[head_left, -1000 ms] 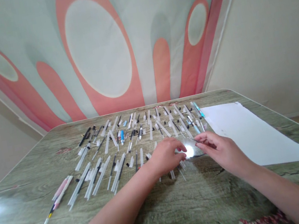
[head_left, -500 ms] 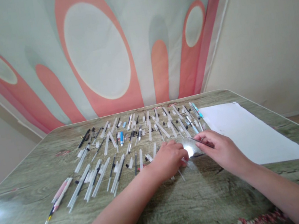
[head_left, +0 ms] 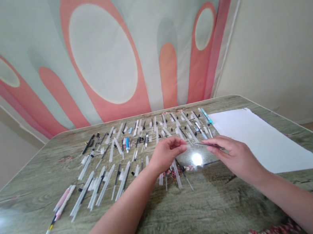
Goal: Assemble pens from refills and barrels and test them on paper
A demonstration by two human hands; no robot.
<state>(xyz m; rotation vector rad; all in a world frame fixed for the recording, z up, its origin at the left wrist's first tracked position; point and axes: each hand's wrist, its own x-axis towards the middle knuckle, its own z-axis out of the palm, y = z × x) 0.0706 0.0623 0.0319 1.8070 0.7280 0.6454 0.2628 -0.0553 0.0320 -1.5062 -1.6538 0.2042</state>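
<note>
My right hand pinches a dark, slim pen refill, its thin tip pointing left. The fingers of my left hand are pressed together close to that tip. Whatever they pinch is small, pale and too blurred to name. Below my left hand lie a clear pen barrel and a dark refill, partly covered by the hand. Beyond both hands are rows of clear barrels, refills and small caps, with a blue pen part among them.
A large white sheet of paper lies to the right of my right hand. Pink pen parts rest at the left of the wood-patterned table. A patterned cloth hangs behind the far edge.
My left hand has moved up and away from the near barrels, bringing its fingertips close to the refill's tip. More barrels show below it. My right hand has barely shifted, still gripping the refill.
</note>
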